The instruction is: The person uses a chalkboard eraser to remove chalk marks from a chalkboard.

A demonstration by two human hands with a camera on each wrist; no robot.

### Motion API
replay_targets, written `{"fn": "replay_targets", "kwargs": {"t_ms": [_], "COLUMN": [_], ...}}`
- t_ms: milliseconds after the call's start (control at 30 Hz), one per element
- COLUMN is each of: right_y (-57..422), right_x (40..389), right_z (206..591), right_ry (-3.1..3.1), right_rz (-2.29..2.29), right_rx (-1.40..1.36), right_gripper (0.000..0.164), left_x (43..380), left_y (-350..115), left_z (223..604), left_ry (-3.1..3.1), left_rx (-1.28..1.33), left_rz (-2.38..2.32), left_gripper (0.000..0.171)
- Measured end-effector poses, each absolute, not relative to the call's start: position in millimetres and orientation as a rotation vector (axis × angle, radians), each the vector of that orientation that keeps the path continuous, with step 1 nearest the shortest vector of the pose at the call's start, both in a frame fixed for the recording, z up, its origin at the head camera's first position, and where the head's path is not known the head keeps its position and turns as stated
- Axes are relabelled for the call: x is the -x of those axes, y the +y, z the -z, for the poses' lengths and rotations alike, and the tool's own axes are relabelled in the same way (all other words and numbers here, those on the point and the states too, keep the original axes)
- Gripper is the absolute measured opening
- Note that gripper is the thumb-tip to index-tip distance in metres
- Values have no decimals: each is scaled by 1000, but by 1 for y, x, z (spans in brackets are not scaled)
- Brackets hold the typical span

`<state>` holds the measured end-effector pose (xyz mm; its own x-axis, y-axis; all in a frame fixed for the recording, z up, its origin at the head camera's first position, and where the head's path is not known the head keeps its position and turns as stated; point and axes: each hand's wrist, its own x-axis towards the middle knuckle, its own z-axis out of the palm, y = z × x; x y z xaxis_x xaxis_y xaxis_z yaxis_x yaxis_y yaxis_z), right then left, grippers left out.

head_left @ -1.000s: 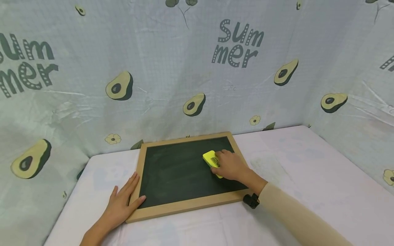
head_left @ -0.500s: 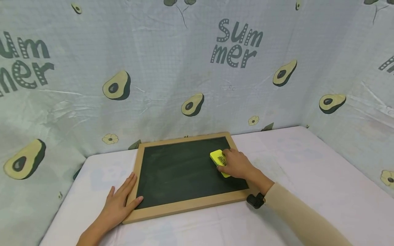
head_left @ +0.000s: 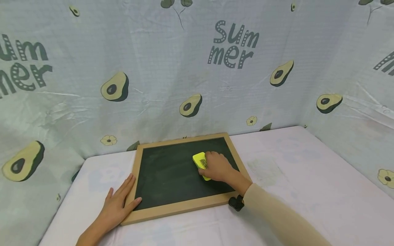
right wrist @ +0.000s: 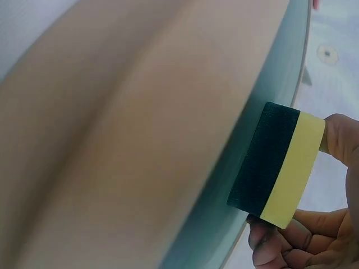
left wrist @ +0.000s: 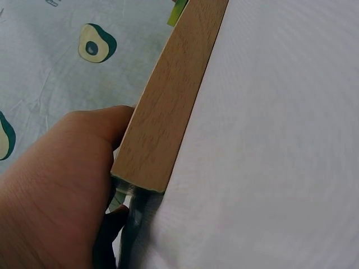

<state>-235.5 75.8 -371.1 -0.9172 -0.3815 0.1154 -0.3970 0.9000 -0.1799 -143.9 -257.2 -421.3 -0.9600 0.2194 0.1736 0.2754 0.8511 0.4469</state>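
A wood-framed chalkboard lies on the table, its dark surface facing up. My right hand grips a yellow board eraser over the right half of the board. In the right wrist view the board eraser shows a dark felt side towards the board, with fingers and thumb holding the yellow back. My left hand rests on the frame's near left corner, fingers spread along the left side and thumb on the front edge. The left wrist view shows that hand against the wooden frame.
A white cloth covers the table. A pale curtain printed with avocados rises behind the board and along both sides. A small black device sits at my right wrist, close to the board's front edge.
My right hand first slid the board eraser a little to the right, then back left towards the board's middle. The left hand keeps its place on the frame. The head view has shifted slightly.
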Motion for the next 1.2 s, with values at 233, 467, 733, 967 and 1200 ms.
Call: {"fn": "replay_targets", "kwargs": {"t_ms": [233,467,733,967,1200], "right_y": [26,-9,-32,-37,-35], "right_x": [229,225,220,212,208], "right_z": [369,368,363,365,365], "right_ry": [-2983,-2968,-2941,-2952,-2951], "right_rz": [-311,-359,-343,-374,-291], "right_rx": [-705,-792,-949,-1101,-1225], "right_gripper": [60,58,62,63,63], "left_x": [145,150,150,147,144], "left_y": [-258,-249,-248,-252,-256], "left_z": [421,421,419,419,423], "left_ry": [-2907,-2897,-2899,-2923,-2919], "left_rx": [378,415,398,358,341], "left_rz": [720,733,713,684,674], "left_gripper": [76,75,74,76,76]}}
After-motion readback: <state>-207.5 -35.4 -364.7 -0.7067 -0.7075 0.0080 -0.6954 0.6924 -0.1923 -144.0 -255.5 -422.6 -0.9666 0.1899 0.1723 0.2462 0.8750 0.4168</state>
